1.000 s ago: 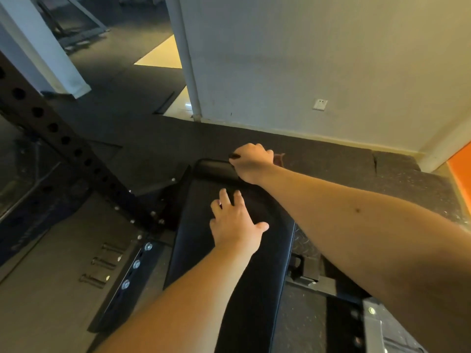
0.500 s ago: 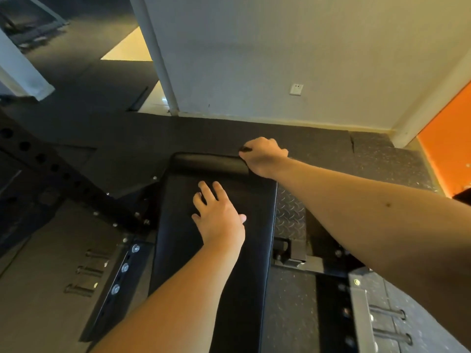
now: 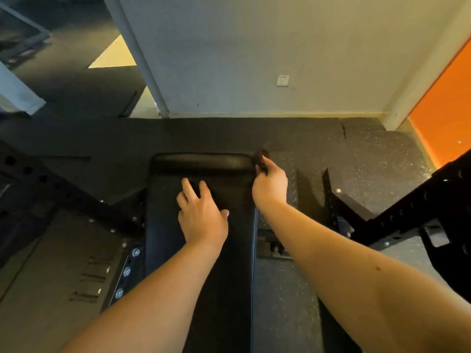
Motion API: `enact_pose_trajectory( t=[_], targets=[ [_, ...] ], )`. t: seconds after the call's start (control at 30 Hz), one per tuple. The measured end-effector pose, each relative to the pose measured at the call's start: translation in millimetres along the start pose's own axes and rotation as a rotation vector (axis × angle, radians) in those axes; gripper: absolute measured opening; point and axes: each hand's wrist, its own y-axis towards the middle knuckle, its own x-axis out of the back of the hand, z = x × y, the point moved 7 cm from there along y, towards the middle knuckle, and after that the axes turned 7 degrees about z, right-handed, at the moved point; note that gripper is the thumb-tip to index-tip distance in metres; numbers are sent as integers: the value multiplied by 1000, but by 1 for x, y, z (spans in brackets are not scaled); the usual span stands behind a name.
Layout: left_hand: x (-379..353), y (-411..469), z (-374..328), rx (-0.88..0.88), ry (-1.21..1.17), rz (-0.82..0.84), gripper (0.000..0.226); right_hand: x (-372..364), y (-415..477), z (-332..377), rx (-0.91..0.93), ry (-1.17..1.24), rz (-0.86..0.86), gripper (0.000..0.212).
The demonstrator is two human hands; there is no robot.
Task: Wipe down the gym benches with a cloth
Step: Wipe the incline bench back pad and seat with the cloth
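A black padded gym bench point(image 3: 165, 225) runs away from me down the middle of the view, ending in a rounded far edge. My left hand point(image 3: 201, 215) rests flat on the pad, fingers spread and pointing forward. My right hand point(image 3: 270, 184) is at the bench's far right corner, its fingers curled round a small dark cloth point(image 3: 260, 157) that sticks out above them against the corner of the pad. Most of the cloth is hidden inside the hand.
A black perforated rack upright point(image 3: 63, 194) slants in from the left, another rack beam point(image 3: 418, 207) from the right. Bolted metal base plates point(image 3: 125, 271) flank the bench. Dark rubber flooring point(image 3: 369, 154) reaches a white wall point(image 3: 254, 47) with a socket point(image 3: 282, 80); an orange panel point(image 3: 448, 103) stands right.
My right hand slid the cloth rightward along the bench's far edge to its right corner. My left hand stayed flat on the pad. The view shifted to the right.
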Motion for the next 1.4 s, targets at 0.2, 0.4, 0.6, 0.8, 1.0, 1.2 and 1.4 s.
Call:
enact_pose_trajectory(
  t=[0.2, 0.4, 0.6, 0.8, 1.0, 1.2, 1.4],
  targets=[
    [-15, -6, -24, -61, 48, 49, 109, 11, -44, -42, -109, -40, 52, 45],
    [-20, -2, -23, -70, 122, 57, 109, 7, 26, -3, -62, 53, -6, 46],
    [-22, -1, -25, -45, 121, 50, 109, 12, -37, -42, -59, -76, 70, 44],
    [-23, -1, -22, -54, 135, 39, 107, 23, -9, -16, 8, -85, 67, 42],
    [-21, -1, -22, -43, 152, 48, 107, 8, -6, -11, 41, 13, 55, 44],
    [-19, -1, -26, -3, 166, 65, 107, 17, -47, -66, -26, -103, 166, 43],
    [-20, -3, -22, -12, 174, 64, 106, 24, 5, -14, 29, 25, 85, 43]
  ],
)
